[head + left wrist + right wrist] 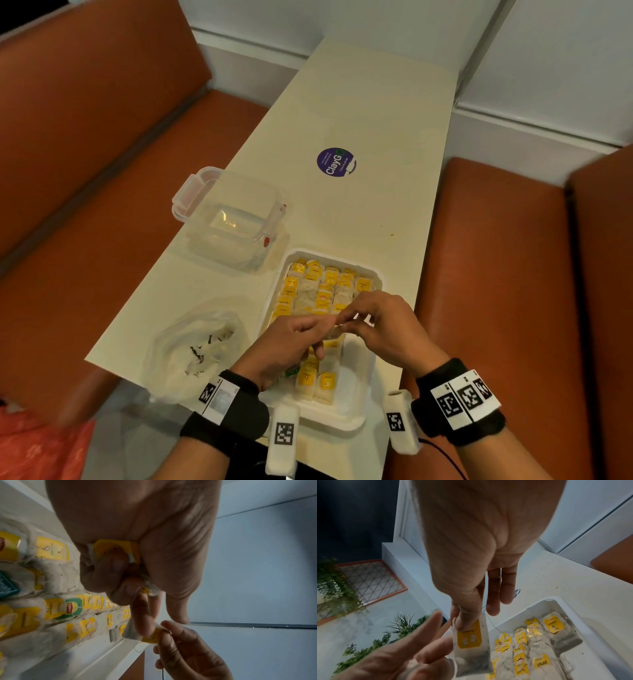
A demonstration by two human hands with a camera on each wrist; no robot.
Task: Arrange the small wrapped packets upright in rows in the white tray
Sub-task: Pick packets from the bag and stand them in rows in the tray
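Right grip (467, 623) pinching packet (471, 646) by top so it hangs upright; left grip (120, 563) clutching spare packets (116, 550), steadying; white tray (359, 411) below, rows part-filled.

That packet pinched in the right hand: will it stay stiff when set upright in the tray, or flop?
Probably floppy: the packet hangs limp from the right hand, and its wrapper looks like thin, creased paper. Likely light, since a fingertip pinch carries it. It may need neighbours in the white tray to lean on.
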